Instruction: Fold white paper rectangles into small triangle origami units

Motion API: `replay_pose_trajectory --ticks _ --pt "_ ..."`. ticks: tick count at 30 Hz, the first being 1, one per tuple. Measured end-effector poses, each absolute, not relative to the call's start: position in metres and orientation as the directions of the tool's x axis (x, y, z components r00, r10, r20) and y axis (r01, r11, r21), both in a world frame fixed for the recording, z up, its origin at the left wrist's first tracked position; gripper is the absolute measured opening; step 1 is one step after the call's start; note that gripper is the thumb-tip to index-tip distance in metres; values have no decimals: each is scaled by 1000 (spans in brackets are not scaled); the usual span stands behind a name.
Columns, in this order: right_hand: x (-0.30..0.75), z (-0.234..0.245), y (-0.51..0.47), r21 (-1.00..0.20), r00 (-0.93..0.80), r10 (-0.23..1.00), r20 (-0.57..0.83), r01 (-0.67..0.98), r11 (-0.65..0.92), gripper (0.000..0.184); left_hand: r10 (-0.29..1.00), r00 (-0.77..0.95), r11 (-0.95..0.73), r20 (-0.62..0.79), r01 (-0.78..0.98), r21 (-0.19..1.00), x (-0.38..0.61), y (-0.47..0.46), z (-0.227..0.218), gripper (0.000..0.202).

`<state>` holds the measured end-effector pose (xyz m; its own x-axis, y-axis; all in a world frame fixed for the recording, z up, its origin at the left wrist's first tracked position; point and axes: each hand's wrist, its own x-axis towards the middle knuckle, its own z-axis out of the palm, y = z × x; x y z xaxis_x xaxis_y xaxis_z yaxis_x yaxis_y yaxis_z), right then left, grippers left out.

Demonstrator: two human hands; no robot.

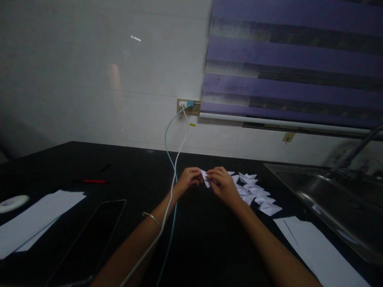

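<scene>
Both my hands meet over a black countertop (125,175). My left hand (188,179) and my right hand (223,185) each pinch a small folded white paper piece (205,177) between their fingertips. A thin bracelet (151,217) sits on my left wrist. Just right of my right hand lies a cluster of several folded white paper pieces (257,193).
White sheets (32,219) lie at the left, more white sheets (314,247) at the right. A dark phone (95,231) rests near my left forearm. Two cables (173,167) run from a wall socket (189,106). A red pen (94,181), a steel sink (335,199) and a purple blind (293,59) are around.
</scene>
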<state>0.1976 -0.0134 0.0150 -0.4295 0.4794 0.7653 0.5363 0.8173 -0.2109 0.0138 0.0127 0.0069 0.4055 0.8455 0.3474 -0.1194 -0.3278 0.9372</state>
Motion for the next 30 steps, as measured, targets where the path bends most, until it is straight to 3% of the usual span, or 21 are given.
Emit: replay_pose_trajectory --ticks 4,9,14,19,24,30 --pt "197 15 -12 -194 -459 466 757 523 830 22 837 350 -410 421 -110 906 15 13 1 32" --pt "197 13 -11 -199 -464 453 761 499 844 22 893 385 -126 233 -283 951 23 19 -9 39" --pt "198 13 -11 -195 -478 461 748 505 841 25 897 394 -68 198 -320 945 27 19 -9 41" --pt "198 11 -10 -193 -489 457 743 498 845 25 905 348 -184 245 -200 962 29 18 -7 41" --pt "196 11 -12 -222 -507 470 722 474 852 31 872 294 -407 392 -9 913 27 25 -14 36" --pt "189 13 -17 -503 -250 649 718 458 733 25 842 251 -520 478 138 843 27 24 -11 32"
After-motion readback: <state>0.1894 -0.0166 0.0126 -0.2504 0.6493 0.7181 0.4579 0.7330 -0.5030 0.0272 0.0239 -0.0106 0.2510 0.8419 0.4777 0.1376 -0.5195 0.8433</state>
